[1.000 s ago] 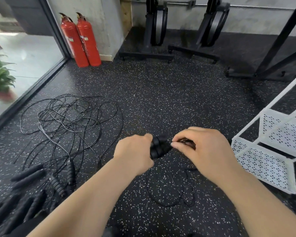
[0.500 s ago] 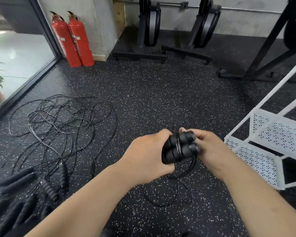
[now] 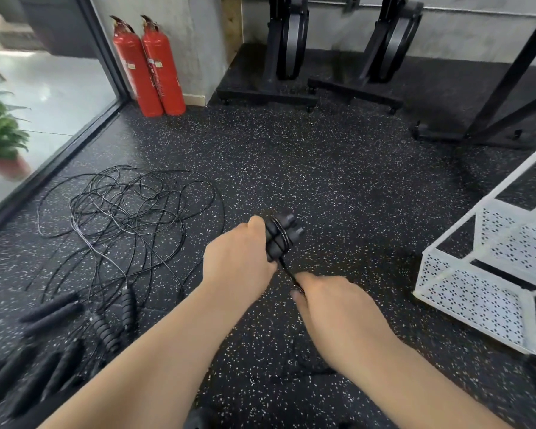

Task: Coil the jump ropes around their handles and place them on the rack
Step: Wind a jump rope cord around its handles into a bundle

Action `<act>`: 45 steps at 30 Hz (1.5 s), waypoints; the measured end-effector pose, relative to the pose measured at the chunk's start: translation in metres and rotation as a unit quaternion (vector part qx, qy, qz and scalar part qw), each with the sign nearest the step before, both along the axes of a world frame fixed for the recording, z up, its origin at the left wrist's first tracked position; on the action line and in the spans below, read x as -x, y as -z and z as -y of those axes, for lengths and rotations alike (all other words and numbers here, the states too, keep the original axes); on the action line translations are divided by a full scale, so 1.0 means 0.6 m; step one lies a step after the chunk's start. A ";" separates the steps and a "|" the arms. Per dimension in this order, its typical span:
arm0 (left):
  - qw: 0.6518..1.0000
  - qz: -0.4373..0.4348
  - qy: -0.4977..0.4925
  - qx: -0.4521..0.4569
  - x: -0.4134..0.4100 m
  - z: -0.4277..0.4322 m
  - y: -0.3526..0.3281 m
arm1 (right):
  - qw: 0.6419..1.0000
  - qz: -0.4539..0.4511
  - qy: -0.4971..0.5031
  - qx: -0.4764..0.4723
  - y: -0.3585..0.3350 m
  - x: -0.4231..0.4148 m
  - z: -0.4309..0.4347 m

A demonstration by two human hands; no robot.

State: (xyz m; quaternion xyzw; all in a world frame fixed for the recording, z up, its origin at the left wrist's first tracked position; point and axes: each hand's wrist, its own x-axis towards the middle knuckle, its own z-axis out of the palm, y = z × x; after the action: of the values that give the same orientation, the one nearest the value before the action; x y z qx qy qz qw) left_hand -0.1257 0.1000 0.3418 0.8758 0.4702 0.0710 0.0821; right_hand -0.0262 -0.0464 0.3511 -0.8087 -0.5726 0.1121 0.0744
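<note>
Nearest the person, at the near left edge of the speckled black floor (image 3: 322,168), lies a cluster of loose handles (image 3: 51,312), some smooth and some ribbed, blurred toward the corner. Two bare forearms reach forward over the middle of the floor. The right grip (image 3: 338,317) sits lower and closer, knuckles up, closed on a thin black cord (image 3: 289,273) that enters it at the thumb side; its fingers are hidden under the back of the hand. A faint loop of cord shows on the floor beneath that wrist, too blurred to trace. The cord runs taut, up and to the left, to the left grip (image 3: 239,261), which is curled round a pair of black handles (image 3: 283,235) held side by side above the floor, their ends pointing away and to the right, with a few turns of cord already wound across them. At the right edge of the floor stands the white perforated rack (image 3: 477,292), well apart from both hands. Farther left, a tangle of ropes (image 3: 130,218) sprawls in loose loops, its strands leading back to the handles on the floor. Beyond it, two red fire extinguishers (image 3: 149,66) stand against the far wall beside a glass wall (image 3: 59,88), with a potted plant (image 3: 0,134) behind the glass. Black exercise machines (image 3: 288,41) line the far edge
</note>
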 end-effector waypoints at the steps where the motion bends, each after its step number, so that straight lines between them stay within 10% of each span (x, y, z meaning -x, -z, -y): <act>1: 1.000 -0.023 0.011 -0.004 0.002 0.000 0.003 | 0.999 0.030 -0.011 0.000 -0.004 0.000 0.001; 7: 0.979 -0.125 0.160 -0.003 -0.008 0.029 0.022 | 0.999 0.035 -0.019 -0.030 -0.050 -0.043 0.005; 14: 0.938 -0.061 0.340 0.005 -0.026 0.065 -0.002 | 0.970 -0.239 0.050 -0.015 -0.063 -0.150 0.012; 24: 0.926 0.136 0.256 0.243 -0.024 0.086 -0.052 | 0.849 -0.501 0.128 -0.106 -0.051 -0.179 0.024; 33: 0.853 0.238 0.135 0.445 -0.016 0.045 -0.040 | 0.899 -0.381 0.180 -0.120 0.015 -0.148 -0.008; 45: 0.945 0.207 -0.024 0.253 -0.009 0.002 -0.002 | 0.987 -0.148 0.059 0.002 0.017 -0.084 -0.004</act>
State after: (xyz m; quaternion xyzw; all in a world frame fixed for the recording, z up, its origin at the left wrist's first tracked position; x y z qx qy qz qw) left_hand -0.1203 0.0988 0.3430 0.7808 0.4658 0.1316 0.3949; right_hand 0.0240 -0.0442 0.3411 -0.8158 -0.5061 0.2273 0.1630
